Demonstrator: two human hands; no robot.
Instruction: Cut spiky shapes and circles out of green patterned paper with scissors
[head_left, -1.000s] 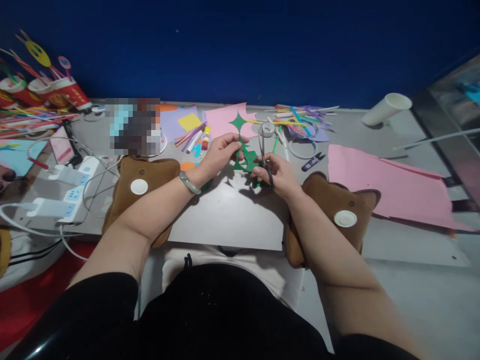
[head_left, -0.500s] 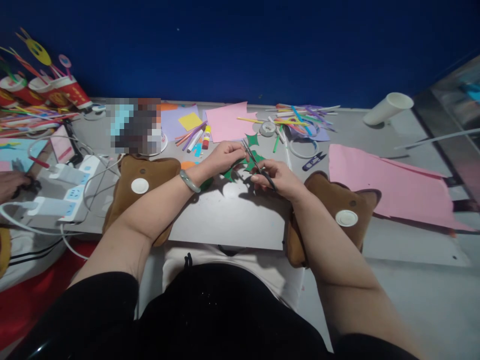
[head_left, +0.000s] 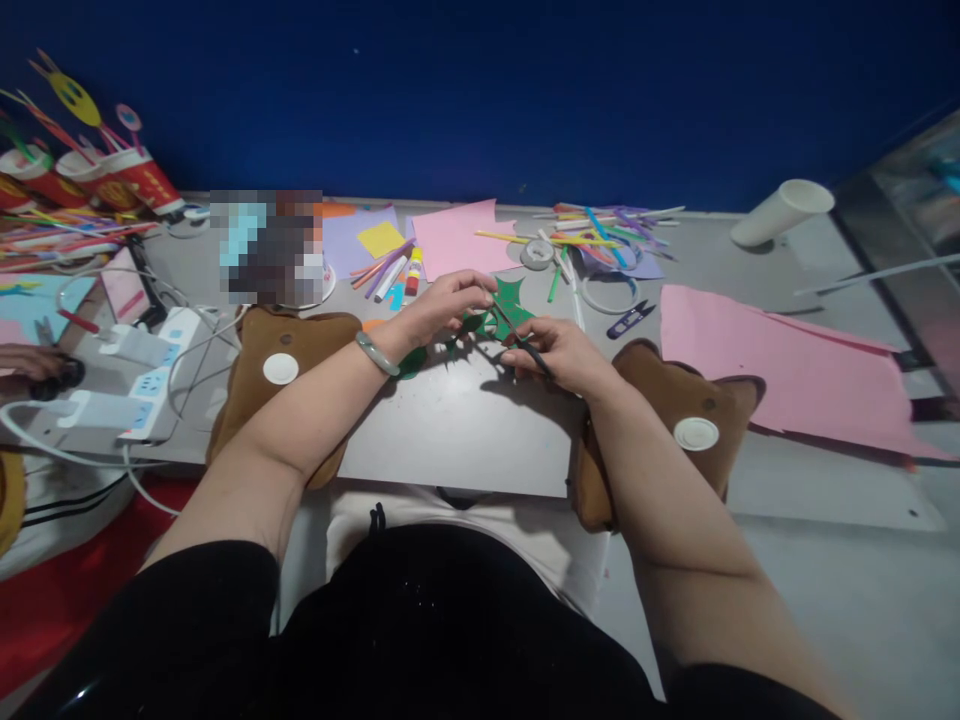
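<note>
My right hand (head_left: 559,352) is closed round the dark handles of a pair of scissors (head_left: 534,355), whose blades point up and left. Green paper (head_left: 509,298) with spiky, star-like edges lies about the blades. My left hand (head_left: 457,303) pinches a piece of the green paper (head_left: 472,323) close to the scissor tips. Its fingers partly cover that piece, so its full outline is hidden. I cannot tell whether the blades are biting into paper. A green scrap (head_left: 412,364) rests by my left wrist, under the bangle (head_left: 377,353).
Brown cushions (head_left: 289,400) lie under both forearms. Pink sheets (head_left: 780,370) spread at the right, near thread snips (head_left: 631,320). Behind are a glue stick (head_left: 414,272), tape (head_left: 536,254) and a white cup (head_left: 784,214). A power strip (head_left: 161,375) and another person's hand (head_left: 30,368) are left.
My left hand has turned slightly, its fingers now further over the green paper. The green paper has shifted beside the blades. At the left, the other person's hand and scissors have moved a little.
</note>
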